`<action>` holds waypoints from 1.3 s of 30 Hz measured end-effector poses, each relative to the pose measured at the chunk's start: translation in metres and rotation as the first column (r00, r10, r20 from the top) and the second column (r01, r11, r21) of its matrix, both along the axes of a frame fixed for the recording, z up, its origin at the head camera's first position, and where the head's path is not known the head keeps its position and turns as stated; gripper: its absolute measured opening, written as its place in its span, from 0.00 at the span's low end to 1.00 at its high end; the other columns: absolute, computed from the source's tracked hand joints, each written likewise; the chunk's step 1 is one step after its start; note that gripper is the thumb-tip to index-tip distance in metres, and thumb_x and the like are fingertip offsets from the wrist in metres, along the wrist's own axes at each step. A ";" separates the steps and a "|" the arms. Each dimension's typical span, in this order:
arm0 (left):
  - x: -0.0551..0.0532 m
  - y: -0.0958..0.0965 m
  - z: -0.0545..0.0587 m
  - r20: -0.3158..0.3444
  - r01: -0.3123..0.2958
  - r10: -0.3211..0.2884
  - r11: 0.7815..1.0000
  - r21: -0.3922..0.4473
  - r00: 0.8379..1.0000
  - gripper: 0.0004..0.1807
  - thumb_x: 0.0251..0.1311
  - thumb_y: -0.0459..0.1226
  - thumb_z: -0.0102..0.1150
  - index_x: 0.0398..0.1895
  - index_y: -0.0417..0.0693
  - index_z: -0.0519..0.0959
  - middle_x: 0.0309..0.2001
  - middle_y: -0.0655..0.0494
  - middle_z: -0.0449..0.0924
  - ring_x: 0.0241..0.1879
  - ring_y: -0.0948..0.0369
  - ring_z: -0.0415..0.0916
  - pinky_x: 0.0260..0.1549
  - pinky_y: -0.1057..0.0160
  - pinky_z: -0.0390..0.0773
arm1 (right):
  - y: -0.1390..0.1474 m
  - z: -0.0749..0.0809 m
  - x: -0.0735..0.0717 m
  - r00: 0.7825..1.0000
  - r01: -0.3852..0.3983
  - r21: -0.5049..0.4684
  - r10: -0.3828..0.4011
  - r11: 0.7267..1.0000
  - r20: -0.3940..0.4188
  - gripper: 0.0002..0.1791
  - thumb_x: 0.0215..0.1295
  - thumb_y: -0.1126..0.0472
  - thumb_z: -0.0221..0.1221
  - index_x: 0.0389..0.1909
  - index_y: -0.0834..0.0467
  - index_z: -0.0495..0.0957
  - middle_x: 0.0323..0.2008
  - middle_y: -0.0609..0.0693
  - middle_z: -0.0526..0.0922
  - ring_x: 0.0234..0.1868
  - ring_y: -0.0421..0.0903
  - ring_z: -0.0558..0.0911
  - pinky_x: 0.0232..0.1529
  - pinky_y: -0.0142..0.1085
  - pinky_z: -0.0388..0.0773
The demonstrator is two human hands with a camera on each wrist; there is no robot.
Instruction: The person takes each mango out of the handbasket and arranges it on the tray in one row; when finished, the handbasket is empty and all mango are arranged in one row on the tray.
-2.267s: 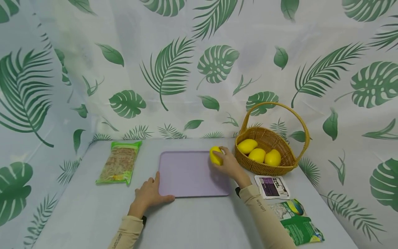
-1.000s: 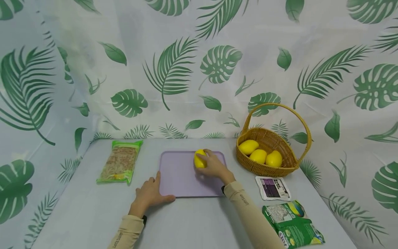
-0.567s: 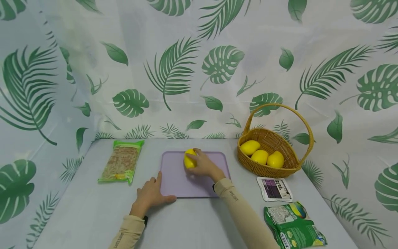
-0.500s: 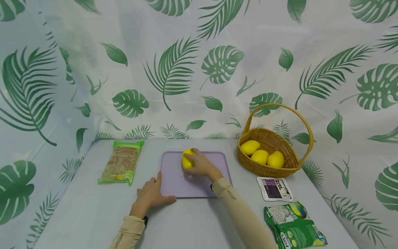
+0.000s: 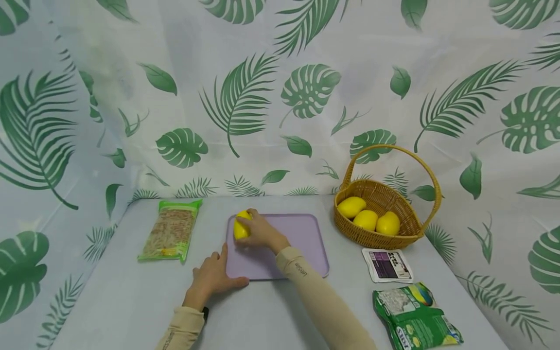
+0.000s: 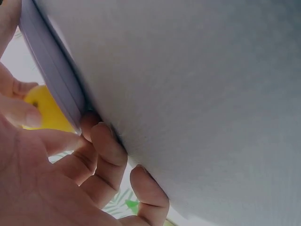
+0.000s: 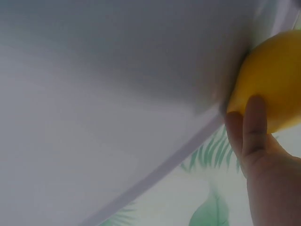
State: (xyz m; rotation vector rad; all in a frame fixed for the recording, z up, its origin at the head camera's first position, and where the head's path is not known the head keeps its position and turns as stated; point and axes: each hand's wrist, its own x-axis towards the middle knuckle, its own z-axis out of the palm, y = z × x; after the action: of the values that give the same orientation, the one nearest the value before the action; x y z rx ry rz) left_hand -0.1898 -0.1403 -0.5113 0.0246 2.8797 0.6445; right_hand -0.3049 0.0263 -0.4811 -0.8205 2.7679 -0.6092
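A lilac tray (image 5: pixel 288 243) lies on the table in front of me in the head view. My right hand (image 5: pixel 262 233) grips a yellow mango (image 5: pixel 242 226) over the tray's left back corner. In the right wrist view, the fingers lie against the side of the mango (image 7: pixel 273 80), close to the tray's raised rim (image 7: pixel 155 174). My left hand (image 5: pixel 212 276) is spread at the tray's front left corner, thumb along the front edge and index finger at the left edge. The left wrist view shows its other fingertips (image 6: pixel 108 141) on the table beside the tray.
A wicker basket (image 5: pixel 376 238) with a tall handle holds 3 mangoes (image 5: pixel 365 220) at the back right. In front of it lie a white and purple packet (image 5: pixel 387 265) and a green bag (image 5: pixel 417 316). A green-edged clear bag (image 5: pixel 170 231) lies at left.
My right hand has carried the mango leftward across the tray, from its right back corner to its left back corner. The left hand stays at the tray's corner.
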 end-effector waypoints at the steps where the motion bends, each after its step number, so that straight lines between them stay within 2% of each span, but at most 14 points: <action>1: 0.000 0.000 0.000 -0.002 -0.001 0.001 1.000 0.004 1.000 0.69 0.40 0.71 0.70 0.79 0.40 0.53 0.65 0.32 0.71 0.61 0.36 0.73 0.53 0.20 0.64 | -0.003 0.001 0.000 1.000 -0.002 0.003 0.002 1.000 -0.001 0.41 0.61 0.44 0.67 0.75 0.45 0.64 0.78 0.60 0.52 0.70 0.58 0.71 0.67 0.50 0.74; 9: -0.002 0.005 0.004 -0.035 0.010 -0.010 1.000 0.004 0.999 0.67 0.41 0.71 0.69 0.79 0.43 0.54 0.61 0.35 0.74 0.56 0.39 0.77 0.51 0.19 0.66 | -0.018 0.009 -0.002 0.999 -0.014 0.029 0.015 0.999 -0.029 0.44 0.59 0.40 0.68 0.75 0.46 0.64 0.78 0.61 0.52 0.71 0.60 0.68 0.68 0.51 0.73; 15: -0.003 0.007 0.004 -0.031 0.010 -0.010 1.000 -0.004 0.999 0.66 0.42 0.70 0.70 0.78 0.42 0.56 0.57 0.36 0.75 0.53 0.40 0.78 0.50 0.20 0.67 | -0.020 0.009 -0.001 1.000 0.001 0.026 -0.001 1.000 -0.005 0.44 0.60 0.40 0.68 0.76 0.45 0.63 0.78 0.60 0.51 0.70 0.58 0.69 0.67 0.51 0.73; 22: -0.002 0.006 0.002 -0.026 0.008 -0.008 1.000 -0.009 1.000 0.67 0.42 0.70 0.69 0.78 0.40 0.55 0.59 0.35 0.74 0.54 0.39 0.77 0.50 0.20 0.67 | -0.015 0.011 -0.001 1.000 0.001 0.053 0.000 0.999 -0.022 0.46 0.59 0.39 0.67 0.77 0.45 0.61 0.79 0.62 0.50 0.69 0.59 0.72 0.66 0.51 0.75; 26: -0.002 0.006 0.003 -0.019 0.009 -0.009 1.000 -0.010 1.000 0.68 0.42 0.70 0.69 0.78 0.39 0.55 0.61 0.34 0.74 0.56 0.38 0.77 0.51 0.20 0.67 | -0.002 0.014 -0.002 1.000 0.009 0.040 -0.008 0.999 -0.026 0.46 0.61 0.40 0.66 0.77 0.46 0.60 0.79 0.63 0.49 0.71 0.61 0.71 0.66 0.53 0.75; 30: -0.001 0.007 0.003 -0.005 0.009 -0.009 1.000 -0.012 1.000 0.68 0.42 0.70 0.70 0.78 0.39 0.55 0.61 0.33 0.73 0.56 0.38 0.76 0.52 0.20 0.66 | 0.020 0.019 0.001 0.999 0.034 0.031 -0.032 0.999 -0.035 0.43 0.63 0.39 0.64 0.77 0.46 0.61 0.79 0.61 0.50 0.74 0.69 0.64 0.67 0.60 0.71; 33: 0.000 0.006 0.002 0.004 0.003 -0.003 1.000 -0.012 1.000 0.68 0.41 0.70 0.70 0.78 0.38 0.55 0.62 0.32 0.73 0.57 0.38 0.76 0.52 0.20 0.66 | 0.039 0.025 0.005 0.997 0.045 0.053 -0.041 0.998 -0.071 0.41 0.65 0.39 0.62 0.76 0.46 0.62 0.79 0.60 0.52 0.73 0.74 0.63 0.67 0.63 0.70; 39: 0.001 0.003 0.001 -0.007 -0.002 0.002 1.000 -0.023 1.000 0.68 0.41 0.69 0.71 0.78 0.38 0.55 0.60 0.33 0.74 0.55 0.40 0.77 0.52 0.21 0.66 | 0.083 0.044 0.006 0.982 0.082 0.059 -0.070 0.995 -0.173 0.40 0.66 0.40 0.61 0.76 0.49 0.63 0.77 0.62 0.57 0.71 0.71 0.66 0.67 0.62 0.69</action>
State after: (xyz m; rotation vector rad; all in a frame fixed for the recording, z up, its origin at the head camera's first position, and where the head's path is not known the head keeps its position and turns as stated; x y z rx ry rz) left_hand -0.1888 -0.1377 -0.5106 0.0203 2.8937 0.6122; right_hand -0.2990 0.1095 -0.4368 -0.7907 2.9690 -0.4774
